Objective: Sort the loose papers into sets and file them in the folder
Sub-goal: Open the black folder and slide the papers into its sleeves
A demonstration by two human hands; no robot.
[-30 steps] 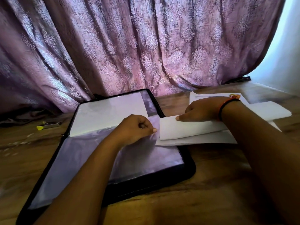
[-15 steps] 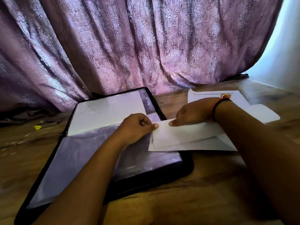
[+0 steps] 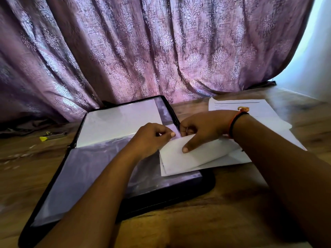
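The loose papers (image 3: 197, 158) have slid left in the last second. The folded white set lay wholly on the wood; now its near left corner overlaps the right edge of the open black zip folder (image 3: 179, 197), on the lower clear sleeve (image 3: 89, 176).

My right hand (image 3: 204, 129) has come with it, thumb pressed flat on the top sheet and fingers curled over the far edge, clamping the set. My left hand (image 3: 152, 138) has hardly moved. Its thumb and forefinger are pinched together at the sleeve's right edge, touching the papers' corner. I judge it holds the sleeve mouth open, though the sleeve could be the paper's corner instead.

So this set is lined up for loading, not yet inside. One white sheet (image 3: 121, 122) is already filed in the far sleeve. Printed sheets (image 3: 259, 108) wait beyond my right wrist.

Everything rests on a wood-grain table (image 3: 179, 226). A yellow-tipped tool (image 3: 53, 136) lies far left. A mauve patterned curtain (image 3: 161, 51) hangs behind, and a bright wall (image 3: 318, 51) shows at the right.
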